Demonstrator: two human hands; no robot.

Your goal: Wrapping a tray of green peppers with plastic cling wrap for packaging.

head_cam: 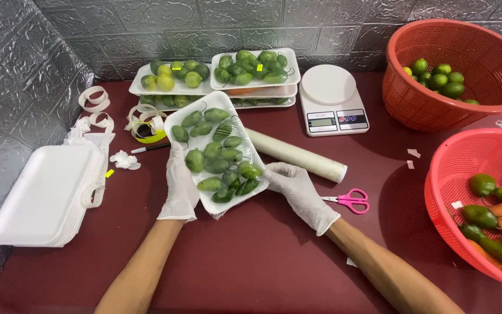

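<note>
Holding a white foam tray [172, 119] of small green peppers [216, 154] tilted above the dark red table [251, 256], both gloved hands grip it from opposite sides. The tray is covered in clear film, which gathers loosely under its near corner. The left hand [180, 186] reaches up from below with the forearm bare, its fingers curled around the tray's left edge and the thumb lying on the rim. The right hand [298, 191] comes in from the lower right, fingers closed on the tray's near right corner, palm turned down.

Just behind the tray lies a roll of clear film [297, 154], running diagonally toward a pair of pink-handled scissors [350, 200] near the right wrist. Behind that stands a white kitchen scale [331, 99]. At the back against the grey wall sit stacked filled trays: one holding limes [175, 75], the other more green peppers [255, 67]. To the left, a stack of empty foam trays [42, 195] rests near strips of sticker backing [95, 107] and a roll of yellow tape [149, 135], with a black pen [149, 148] beside it.

On the right, one red basket [466, 46] holds limes, well apart from the hands. A second, nearer red basket [454, 168] holds carrots and larger green peppers.
</note>
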